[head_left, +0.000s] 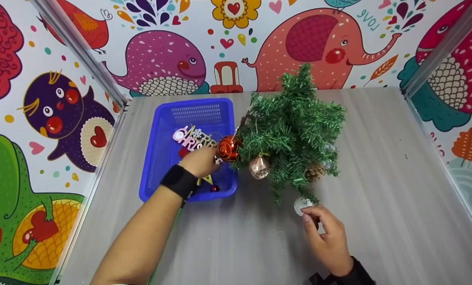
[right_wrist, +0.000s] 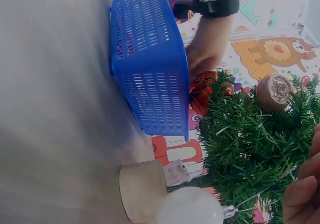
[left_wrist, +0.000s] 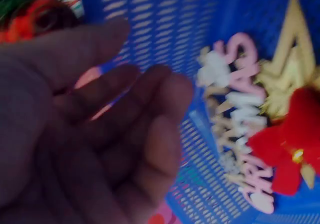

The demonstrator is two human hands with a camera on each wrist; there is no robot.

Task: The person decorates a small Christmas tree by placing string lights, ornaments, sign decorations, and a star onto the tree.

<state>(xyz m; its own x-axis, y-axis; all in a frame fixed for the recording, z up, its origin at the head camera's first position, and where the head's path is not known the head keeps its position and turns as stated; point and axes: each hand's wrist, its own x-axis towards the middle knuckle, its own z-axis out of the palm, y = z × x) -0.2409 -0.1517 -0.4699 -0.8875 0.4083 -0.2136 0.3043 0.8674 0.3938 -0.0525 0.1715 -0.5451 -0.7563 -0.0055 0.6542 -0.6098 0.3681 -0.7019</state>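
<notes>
My left hand (head_left: 199, 161) reaches into the blue basket (head_left: 149, 158), fingers loosely curled with nothing between them in the left wrist view. A shiny red bauble (head_left: 229, 149) hangs from the tree beside it. Inside the basket lie a pink and gold lettered sign (left_wrist: 245, 104), a red bow (left_wrist: 285, 144) and a gold star (left_wrist: 295, 44). My right hand (head_left: 328, 237) is at the low front branches of the small green Christmas tree (head_left: 295, 126). Its thumb and forefinger pinch the thin string loop of a white bauble (right_wrist: 190, 206), which hangs below the fingers.
A rose-gold bauble (head_left: 259, 168) and a pine cone (head_left: 314, 172) hang on the tree. Its pale round base (right_wrist: 142, 191) stands on the grey table (head_left: 236, 245). Printed cartoon panels (head_left: 228, 43) wall in the back and sides. A small red bauble (head_left: 215, 189) lies in the basket.
</notes>
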